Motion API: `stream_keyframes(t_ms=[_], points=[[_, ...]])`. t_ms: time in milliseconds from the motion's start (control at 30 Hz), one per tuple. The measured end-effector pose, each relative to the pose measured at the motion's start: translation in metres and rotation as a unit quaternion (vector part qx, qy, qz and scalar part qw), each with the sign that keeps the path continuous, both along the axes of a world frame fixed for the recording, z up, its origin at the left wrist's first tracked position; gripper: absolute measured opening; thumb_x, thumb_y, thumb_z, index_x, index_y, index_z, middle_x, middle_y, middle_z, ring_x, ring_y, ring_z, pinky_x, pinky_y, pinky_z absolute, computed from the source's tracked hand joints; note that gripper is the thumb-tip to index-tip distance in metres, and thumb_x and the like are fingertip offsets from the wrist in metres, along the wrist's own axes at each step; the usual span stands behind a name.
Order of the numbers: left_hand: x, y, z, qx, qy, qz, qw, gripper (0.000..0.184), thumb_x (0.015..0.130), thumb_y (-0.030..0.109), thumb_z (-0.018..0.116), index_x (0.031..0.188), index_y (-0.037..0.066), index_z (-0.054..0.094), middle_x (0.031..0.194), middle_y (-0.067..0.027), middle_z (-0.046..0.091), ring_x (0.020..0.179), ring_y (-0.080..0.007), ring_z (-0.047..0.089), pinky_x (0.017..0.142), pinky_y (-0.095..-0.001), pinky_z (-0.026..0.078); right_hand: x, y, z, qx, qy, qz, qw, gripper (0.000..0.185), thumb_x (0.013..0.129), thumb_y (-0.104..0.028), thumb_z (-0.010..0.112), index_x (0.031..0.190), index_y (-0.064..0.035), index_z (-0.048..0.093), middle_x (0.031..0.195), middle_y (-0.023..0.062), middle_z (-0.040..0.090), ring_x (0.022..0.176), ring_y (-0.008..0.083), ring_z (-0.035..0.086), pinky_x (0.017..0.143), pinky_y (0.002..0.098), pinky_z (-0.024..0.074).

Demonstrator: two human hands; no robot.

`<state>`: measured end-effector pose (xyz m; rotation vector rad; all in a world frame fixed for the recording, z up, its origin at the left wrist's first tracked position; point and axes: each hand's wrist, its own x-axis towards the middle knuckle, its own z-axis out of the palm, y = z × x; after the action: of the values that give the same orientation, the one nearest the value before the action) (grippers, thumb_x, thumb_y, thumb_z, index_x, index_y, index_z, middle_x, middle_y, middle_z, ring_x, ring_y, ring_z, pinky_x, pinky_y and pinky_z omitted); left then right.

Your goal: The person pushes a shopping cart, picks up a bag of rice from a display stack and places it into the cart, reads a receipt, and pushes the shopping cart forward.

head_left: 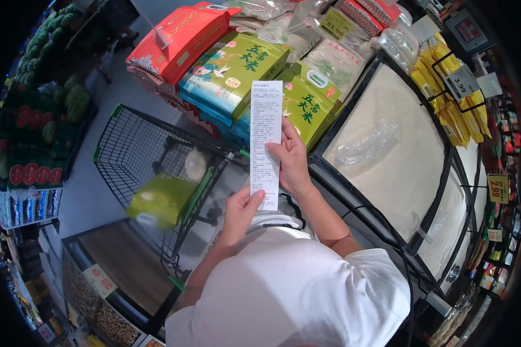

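Note:
A long white printed receipt [265,124] is held upright in front of my body. My left hand [242,215] pinches its lower left edge, the thumb lying on the paper. Higher up, my right hand [291,155] grips the right edge, thumb in front and fingers behind. Behind the paper lie green rice bags [243,61] with Chinese print. To the left stands a shopping cart [127,133] holding a green package [163,199] and a whitish bagged item [195,165].
Red packages [182,40] top the rice pile. A bin of white grain [382,156], with a plastic bag on it, stands at the right, near yellow packages [446,87]. Watermelons [72,101] are at the far left. A brown bin [124,254] stands at the lower left.

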<state>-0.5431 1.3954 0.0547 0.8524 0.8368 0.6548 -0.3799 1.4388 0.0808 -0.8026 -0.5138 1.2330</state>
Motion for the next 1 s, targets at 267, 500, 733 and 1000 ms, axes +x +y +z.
stream_keyframes(t_ms=[267,500,733,1000], points=[[0.0008,0.0013,0.003,-0.002,-0.004,0.006,1.0,0.025,0.098,0.012,0.056,0.116,-0.005,0.06,0.103,-0.0067,0.068,0.09,-0.0082,0.062,0.08,-0.0231,0.048,-0.0033,-0.0037,-0.0068,-0.01,-0.001,0.006,1.0,0.066,0.081,0.009,0.054,0.143,0.0028,0.032,0.123,0.0127,0.059,0.106,0.0149,0.06,0.09,0.0278,0.0496],[0.0011,0.0021,0.005,-0.006,-0.004,0.004,1.0,0.026,0.098,0.011,0.056,0.117,-0.005,0.06,0.104,-0.0066,0.067,0.09,-0.0079,0.062,0.08,-0.0228,0.048,-0.0041,-0.0045,-0.0063,-0.006,-0.004,0.011,1.0,0.066,0.082,0.009,0.054,0.144,0.0029,0.031,0.123,0.0123,0.059,0.106,0.0145,0.06,0.09,0.0276,0.0497],[0.0001,0.002,0.0023,-0.008,-0.003,-0.003,1.0,0.027,0.098,0.01,0.055,0.119,-0.006,0.06,0.106,-0.0068,0.067,0.091,-0.0076,0.061,0.082,-0.0231,0.049,-0.0029,-0.0023,-0.0063,-0.009,-0.015,0.01,1.0,0.065,0.082,0.01,0.053,0.143,0.0032,0.032,0.122,0.0116,0.059,0.104,0.0136,0.06,0.089,0.0268,0.0498],[0.0011,0.0013,0.0027,-0.016,-0.007,-0.001,1.0,0.026,0.098,0.011,0.056,0.117,-0.006,0.06,0.106,-0.0079,0.067,0.092,-0.0093,0.062,0.082,-0.0243,0.049,-0.0006,0.0004,-0.0054,-0.005,-0.021,0.0,1.0,0.065,0.082,0.011,0.052,0.143,0.0036,0.032,0.122,0.0111,0.059,0.105,0.0135,0.06,0.09,0.0268,0.0491]])
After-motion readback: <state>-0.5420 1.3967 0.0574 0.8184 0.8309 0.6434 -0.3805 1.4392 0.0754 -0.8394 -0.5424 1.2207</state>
